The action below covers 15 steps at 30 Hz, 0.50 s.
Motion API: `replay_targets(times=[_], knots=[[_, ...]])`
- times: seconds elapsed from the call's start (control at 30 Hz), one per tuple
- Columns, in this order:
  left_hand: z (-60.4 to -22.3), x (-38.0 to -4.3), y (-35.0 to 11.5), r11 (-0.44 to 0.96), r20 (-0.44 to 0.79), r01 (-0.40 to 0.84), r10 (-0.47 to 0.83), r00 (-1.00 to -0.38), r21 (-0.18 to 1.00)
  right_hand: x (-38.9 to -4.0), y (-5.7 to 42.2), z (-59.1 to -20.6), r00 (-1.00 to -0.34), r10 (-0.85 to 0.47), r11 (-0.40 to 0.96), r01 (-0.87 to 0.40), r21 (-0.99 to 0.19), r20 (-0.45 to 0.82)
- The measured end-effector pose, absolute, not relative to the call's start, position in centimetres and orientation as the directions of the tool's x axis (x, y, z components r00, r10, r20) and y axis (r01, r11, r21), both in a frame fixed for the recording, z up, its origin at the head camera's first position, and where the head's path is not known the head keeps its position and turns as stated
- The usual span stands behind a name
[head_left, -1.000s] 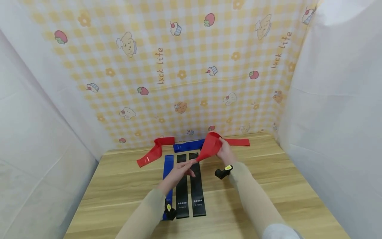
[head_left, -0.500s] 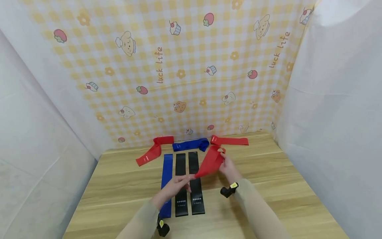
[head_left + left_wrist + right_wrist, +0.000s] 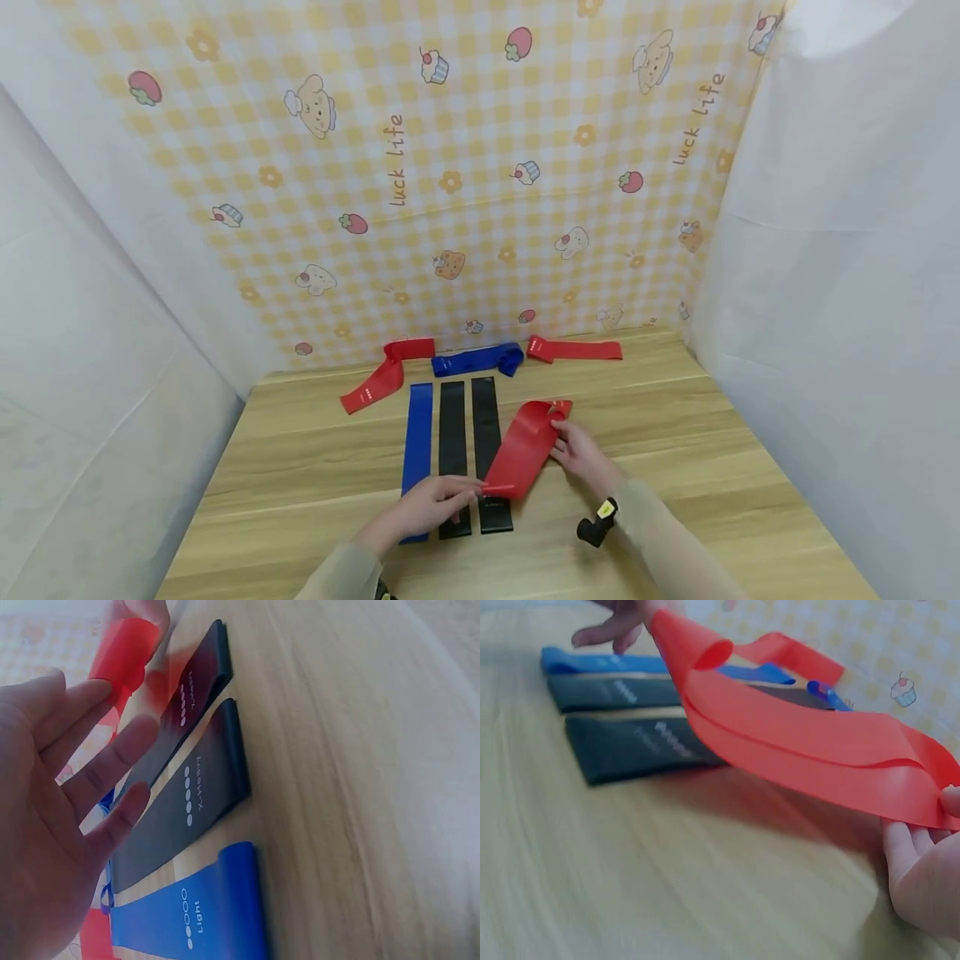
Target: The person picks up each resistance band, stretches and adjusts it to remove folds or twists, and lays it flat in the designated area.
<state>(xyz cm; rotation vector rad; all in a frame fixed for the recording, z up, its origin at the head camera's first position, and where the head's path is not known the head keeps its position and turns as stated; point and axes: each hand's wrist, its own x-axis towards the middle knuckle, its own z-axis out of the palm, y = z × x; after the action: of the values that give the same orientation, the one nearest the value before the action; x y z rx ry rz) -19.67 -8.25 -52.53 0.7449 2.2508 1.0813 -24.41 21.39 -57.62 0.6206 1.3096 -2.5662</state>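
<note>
A red resistance band (image 3: pixel 522 454) is stretched in the air between my two hands, partly over the right-hand black band (image 3: pixel 486 417). My left hand (image 3: pixel 431 505) pinches its near end at the fingertips; the other fingers are spread in the left wrist view. At the far end, my right hand (image 3: pixel 585 458) grips it, thumb above and fingers below in the right wrist view. Below lie a second black band (image 3: pixel 452 425), printed X-Heavy, and a blue band (image 3: pixel 191 915), printed Light, side by side and flat.
Along the back of the wooden table (image 3: pixel 675 467) lie a bent red band (image 3: pixel 382 385), a twisted blue band (image 3: pixel 476 361) and another red band (image 3: pixel 585 350). A checked cloth (image 3: pixel 450 225) hangs behind, with white sheets at both sides.
Both hands have come down and nearer with the red band, away from the back row. The red and blue bands at the back, covered before, show fully now.
</note>
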Motion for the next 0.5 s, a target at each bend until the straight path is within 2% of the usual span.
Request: replay_targets(times=[0.23,0.5], knots=[[-53.3,-19.1,-8.3,0.582,-0.245,0.299,0.675,-0.696,0.756,-23.8,22.0,-58.1,-0.904,0.021,-0.442,0.374,-0.815,-0.426],[-54.3,-18.5,-8.2,0.628,-0.223,0.416,0.690,-0.688,0.658,-24.0,22.2,-58.1,-0.913,0.011,-0.270,0.389,-0.881,-0.407]])
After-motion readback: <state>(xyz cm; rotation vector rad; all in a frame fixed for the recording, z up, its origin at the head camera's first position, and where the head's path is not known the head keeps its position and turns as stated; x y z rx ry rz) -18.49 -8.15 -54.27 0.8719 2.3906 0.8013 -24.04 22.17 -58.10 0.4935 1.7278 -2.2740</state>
